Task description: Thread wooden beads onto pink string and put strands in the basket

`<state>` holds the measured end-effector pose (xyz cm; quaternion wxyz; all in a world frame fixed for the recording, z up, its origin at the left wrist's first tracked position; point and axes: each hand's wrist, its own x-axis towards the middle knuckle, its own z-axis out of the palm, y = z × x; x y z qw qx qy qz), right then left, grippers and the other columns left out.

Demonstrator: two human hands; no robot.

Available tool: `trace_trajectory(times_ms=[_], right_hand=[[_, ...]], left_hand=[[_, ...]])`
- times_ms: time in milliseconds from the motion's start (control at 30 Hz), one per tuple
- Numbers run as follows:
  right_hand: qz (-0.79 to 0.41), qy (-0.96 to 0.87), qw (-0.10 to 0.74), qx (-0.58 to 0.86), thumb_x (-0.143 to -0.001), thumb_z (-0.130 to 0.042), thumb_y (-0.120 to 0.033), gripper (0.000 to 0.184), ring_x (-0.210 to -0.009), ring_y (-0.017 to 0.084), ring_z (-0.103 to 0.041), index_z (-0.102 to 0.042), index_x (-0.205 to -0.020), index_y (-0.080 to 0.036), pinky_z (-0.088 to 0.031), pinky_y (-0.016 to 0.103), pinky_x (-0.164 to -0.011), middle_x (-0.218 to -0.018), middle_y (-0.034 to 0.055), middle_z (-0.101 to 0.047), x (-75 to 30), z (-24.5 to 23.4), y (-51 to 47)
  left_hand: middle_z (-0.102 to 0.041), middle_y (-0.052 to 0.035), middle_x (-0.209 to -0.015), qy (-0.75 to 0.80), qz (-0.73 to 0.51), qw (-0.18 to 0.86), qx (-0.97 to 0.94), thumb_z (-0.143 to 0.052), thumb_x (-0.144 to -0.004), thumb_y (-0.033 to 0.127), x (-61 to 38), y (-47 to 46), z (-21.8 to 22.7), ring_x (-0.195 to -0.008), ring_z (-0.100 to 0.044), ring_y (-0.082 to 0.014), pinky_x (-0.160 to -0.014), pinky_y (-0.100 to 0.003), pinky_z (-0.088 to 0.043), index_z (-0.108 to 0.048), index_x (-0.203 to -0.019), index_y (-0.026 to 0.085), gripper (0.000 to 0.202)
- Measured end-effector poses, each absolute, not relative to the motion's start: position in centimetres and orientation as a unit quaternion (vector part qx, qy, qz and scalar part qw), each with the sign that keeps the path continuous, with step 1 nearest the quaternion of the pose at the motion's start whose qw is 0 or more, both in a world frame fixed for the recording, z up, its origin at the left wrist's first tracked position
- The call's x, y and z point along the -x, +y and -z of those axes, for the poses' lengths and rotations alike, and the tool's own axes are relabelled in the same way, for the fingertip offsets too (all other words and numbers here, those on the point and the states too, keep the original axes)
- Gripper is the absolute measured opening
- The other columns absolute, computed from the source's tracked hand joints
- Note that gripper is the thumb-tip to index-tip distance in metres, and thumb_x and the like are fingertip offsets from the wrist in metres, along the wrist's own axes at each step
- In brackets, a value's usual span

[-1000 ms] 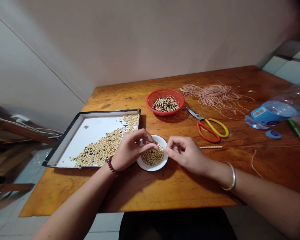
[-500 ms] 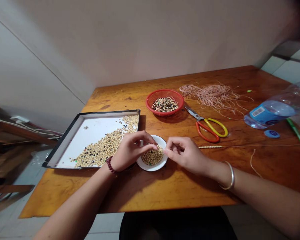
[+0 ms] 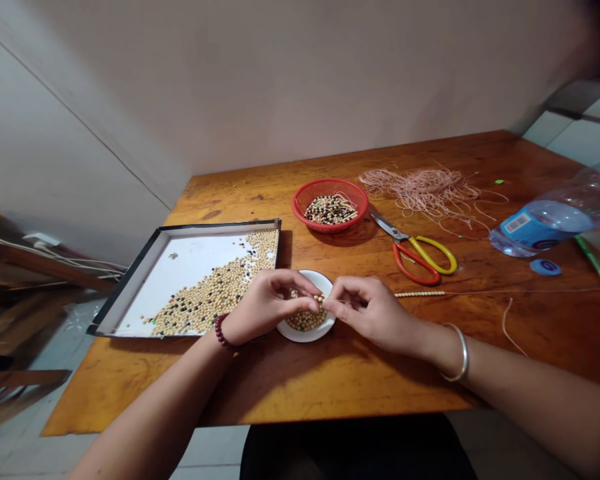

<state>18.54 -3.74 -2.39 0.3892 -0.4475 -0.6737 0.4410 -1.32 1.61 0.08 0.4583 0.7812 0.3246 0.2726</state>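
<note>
Over a small white bowl (image 3: 325, 281) of pale beads (image 3: 306, 321), my two hands meet fingertip to fingertip. My left hand (image 3: 267, 300) pinches a pale bead (image 3: 318, 300) between thumb and forefinger. Closed on the end of a thin string, my right hand (image 3: 375, 310) is just right of that bead. A row of threaded pale beads (image 3: 420, 294) lies on the table behind my right hand, its string trailing to the right. Whether the string's tip is inside the bead I cannot tell.
A black-edged white tray (image 3: 173, 273) of loose beads stands at left. Behind are a red basket (image 3: 300, 217) of mixed beads, scissors (image 3: 413, 257) and tangled pink string (image 3: 420, 190). A plastic bottle (image 3: 530, 227) lies at right on the wooden table (image 3: 300, 393).
My left hand has moved slightly right, its fingertips now almost touching those of my right hand. A bead now shows at the left fingertips. My right hand has barely moved.
</note>
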Motion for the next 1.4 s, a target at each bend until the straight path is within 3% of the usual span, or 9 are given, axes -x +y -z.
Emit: trace_trajectory(times_ms=[167, 300, 367, 567, 733, 900, 1100, 1400], right_hand=[[-0.441, -0.644, 0.423, 0.460, -0.087, -0.055, -0.042, 0.029, -0.055, 0.009, -0.040, -0.057, -0.075, -0.016, -0.031, 0.023, -0.052, -0.063, -0.0019, -0.050, -18.6, 2.7, -3.4], [-0.423, -0.613, 0.459, 0.484, -0.088, -0.053, -0.042, 0.029, -0.056, 0.009, -0.040, -0.053, -0.074, -0.017, -0.031, 0.022, -0.051, -0.062, -0.0030, -0.046, -18.7, 2.9, -3.1], [-0.418, -0.608, 0.464, 0.491, -0.088, -0.054, -0.043, 0.030, -0.055, 0.009, -0.039, -0.052, -0.073, -0.017, -0.030, 0.022, -0.050, -0.061, -0.0035, -0.044, -18.8, 3.0, -3.0], [-0.435, -0.607, 0.463, 0.478, -0.086, -0.055, -0.048, 0.034, -0.058, 0.010, -0.043, -0.053, -0.072, -0.017, -0.034, 0.022, -0.053, -0.063, -0.0021, -0.048, -18.7, 3.2, -2.8], [-0.472, -0.592, 0.449, 0.475, -0.086, -0.050, -0.057, 0.044, -0.063, 0.012, -0.048, -0.056, -0.070, -0.016, -0.040, 0.023, -0.059, -0.066, 0.0007, -0.053, -18.6, 3.1, -2.4], [-0.471, -0.580, 0.456, 0.483, -0.085, -0.046, -0.061, 0.050, -0.052, 0.009, -0.037, -0.044, -0.059, -0.019, -0.034, 0.023, -0.051, -0.055, -0.0030, -0.041, -18.6, 2.7, -2.2], [-0.434, -0.590, 0.456, 0.506, -0.089, -0.044, -0.052, 0.047, -0.053, 0.009, -0.032, -0.036, -0.056, -0.020, -0.027, 0.024, -0.050, -0.055, -0.0037, -0.032, -18.8, 3.4, -2.0], [-0.240, -0.655, 0.431, 0.572, -0.088, -0.051, -0.034, 0.044, -0.049, 0.007, -0.027, -0.028, -0.053, -0.018, -0.020, 0.025, -0.050, -0.051, -0.0054, -0.025, -19.0, 3.7, -2.5]], left_hand=[[-0.072, -0.0074, -0.090, 0.341, -0.270, 0.347, -0.831, -0.049, -0.093, 0.035, 1.6, 1.9, -0.1, -0.078, -0.066, -0.0140, -0.069, -0.025, -0.052, -0.068, -0.100, 0.017, 0.028], [-0.068, -0.0059, -0.085, 0.349, -0.156, 0.139, -0.914, -0.053, -0.090, 0.037, 1.6, 2.0, -0.1, -0.081, -0.059, -0.0180, -0.075, -0.031, -0.047, -0.068, -0.095, 0.018, 0.024], [-0.067, -0.0074, -0.091, 0.318, -0.109, 0.095, -0.937, -0.059, -0.085, 0.042, 1.5, 1.9, -0.1, -0.087, -0.056, -0.0205, -0.079, -0.033, -0.045, -0.067, -0.100, 0.019, 0.029], [-0.067, -0.0077, -0.097, 0.272, -0.058, 0.097, -0.956, -0.066, -0.078, 0.046, 1.5, 1.7, -0.5, -0.089, -0.055, -0.0216, -0.078, -0.033, -0.044, -0.065, -0.114, 0.022, 0.044], [-0.069, -0.0047, -0.092, 0.266, -0.046, 0.094, -0.958, -0.068, -0.077, 0.042, 1.5, 1.6, -0.4, -0.089, -0.058, -0.0213, -0.077, -0.032, -0.042, -0.068, -0.106, 0.024, 0.034], [-0.070, -0.0012, -0.084, 0.270, -0.040, 0.106, -0.956, -0.062, -0.084, 0.040, 1.5, 1.6, -0.2, -0.082, -0.061, -0.0178, -0.073, -0.030, -0.040, -0.071, -0.093, 0.026, 0.019], [-0.070, -0.0015, -0.080, 0.294, -0.076, 0.147, -0.941, -0.058, -0.088, 0.033, 1.5, 1.6, 0.1, -0.075, -0.062, -0.0147, -0.073, -0.028, -0.041, -0.071, -0.088, 0.022, 0.017], [-0.071, -0.0006, -0.080, 0.388, -0.178, 0.296, -0.854, -0.067, -0.080, 0.033, 1.4, 1.9, -0.4, -0.068, -0.061, -0.0105, -0.065, -0.022, -0.045, -0.073, -0.085, 0.021, 0.014]])
